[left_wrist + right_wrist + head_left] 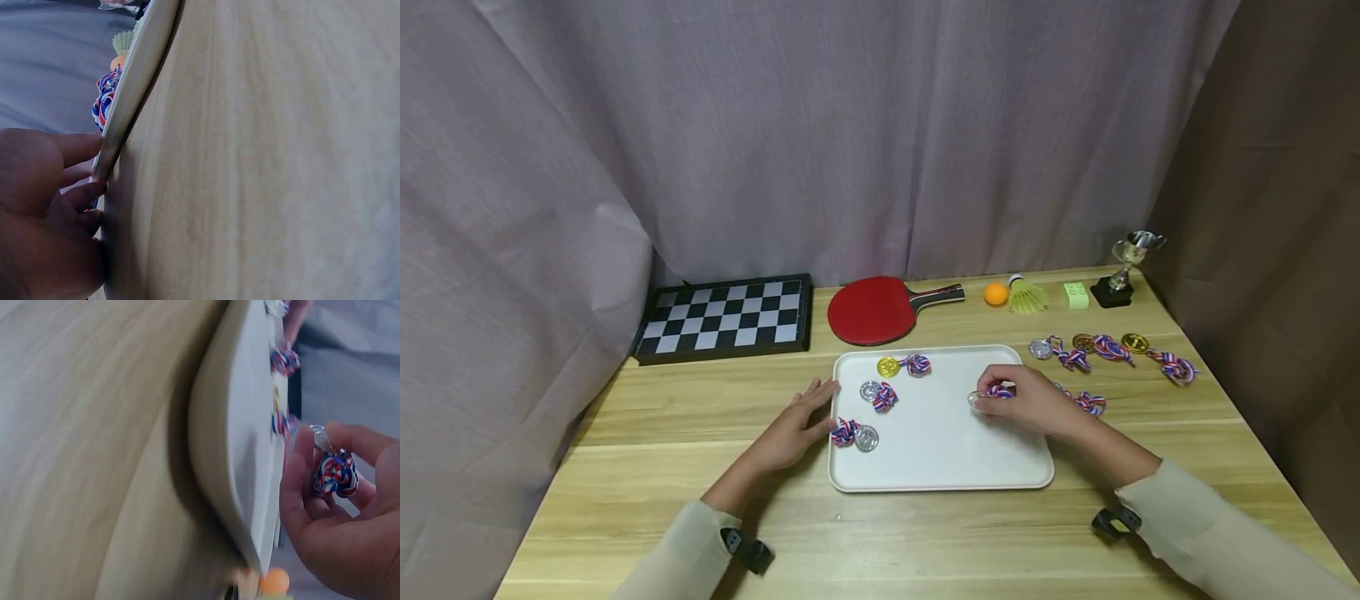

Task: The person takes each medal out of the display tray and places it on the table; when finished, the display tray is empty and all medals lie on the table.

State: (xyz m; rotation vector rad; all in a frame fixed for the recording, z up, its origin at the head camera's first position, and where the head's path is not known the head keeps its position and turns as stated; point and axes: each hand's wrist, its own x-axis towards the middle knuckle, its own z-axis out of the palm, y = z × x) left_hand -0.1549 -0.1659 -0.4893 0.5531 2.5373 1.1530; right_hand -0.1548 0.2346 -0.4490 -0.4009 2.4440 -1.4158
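My right hand (1026, 400) pinches a silver medal (319, 439) between thumb and fingers, above the right part of a white tray (936, 467). The medal's red, white and blue ribbon (337, 475) is bunched against my fingers. On the tray's left side lie a gold medal (888, 367) and two silver medals, an upper one (869, 390) and a lower one (867, 438), each with a bundled ribbon. My left hand (788, 429) rests at the tray's left edge, its fingers touching the rim.
Right of the tray lie several medals with ribbons, including a gold one (1135, 342) and a bronze one (1083, 342). Along the back stand a chessboard (722, 317), a red table tennis paddle (871, 310), an orange ball (996, 293), a shuttlecock (1027, 297), a green block (1076, 296) and a trophy (1123, 275).
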